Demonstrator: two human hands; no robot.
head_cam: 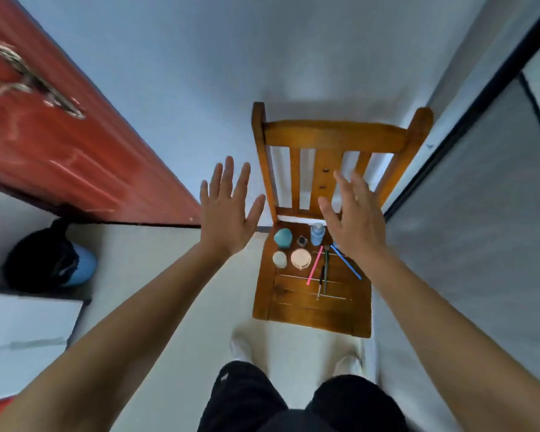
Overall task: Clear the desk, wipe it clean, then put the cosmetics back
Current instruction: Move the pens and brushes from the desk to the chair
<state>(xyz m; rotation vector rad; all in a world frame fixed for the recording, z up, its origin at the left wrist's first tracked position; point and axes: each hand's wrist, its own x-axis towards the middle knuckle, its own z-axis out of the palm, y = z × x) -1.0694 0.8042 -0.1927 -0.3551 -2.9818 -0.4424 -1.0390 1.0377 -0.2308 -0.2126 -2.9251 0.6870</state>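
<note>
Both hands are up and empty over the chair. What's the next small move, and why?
Probably lower the right hand to the blue bottle at the back of the chair seat and lift it off. That hand and the left hand are open and hold nothing, the bottle shows right beside the right hand, and the seat is not cleared, so wiping cannot start yet.

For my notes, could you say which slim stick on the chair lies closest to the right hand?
The blue stick, rightmost; the pink stick and dark brushes lie further left.
</note>
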